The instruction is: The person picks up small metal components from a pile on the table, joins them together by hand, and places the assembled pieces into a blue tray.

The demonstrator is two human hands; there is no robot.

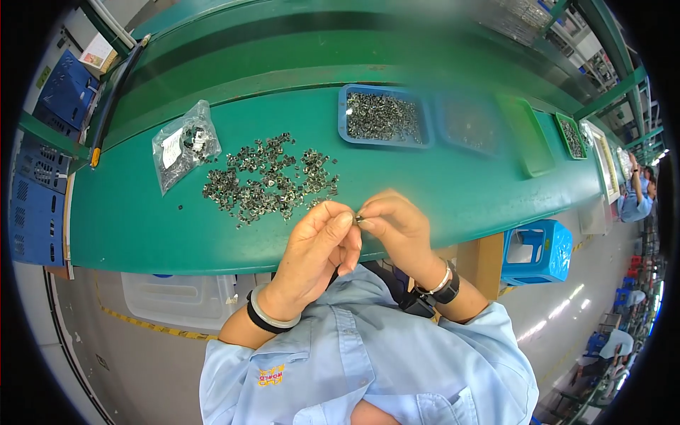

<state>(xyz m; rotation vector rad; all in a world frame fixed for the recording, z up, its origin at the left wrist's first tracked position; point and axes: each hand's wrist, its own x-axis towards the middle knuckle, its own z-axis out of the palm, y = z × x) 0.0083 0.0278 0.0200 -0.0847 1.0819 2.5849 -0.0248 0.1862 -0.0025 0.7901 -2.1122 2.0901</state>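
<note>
My left hand (pixel 316 246) and my right hand (pixel 399 228) meet over the front edge of the green table (pixel 163 234). Thumb and forefinger of each pinch one small dark metal part (pixel 358 219), mostly covered by the fingertips. Beyond my left hand spreads a loose pile of small black and silver metal parts (pixel 268 185). To its left lies a clear plastic bag (pixel 185 145) with a white label and more such parts inside. A blue tray (pixel 386 144) filled with small metal parts stands at the back, past my right hand.
Right of the blue tray sit a blurred second tray (pixel 467 124), a green tray (pixel 530 138) and a small green tray of parts (pixel 571 136). A blue stool (pixel 538 251) stands right of the table, and a clear plastic bin (pixel 173 301) is below its front edge. People sit far right.
</note>
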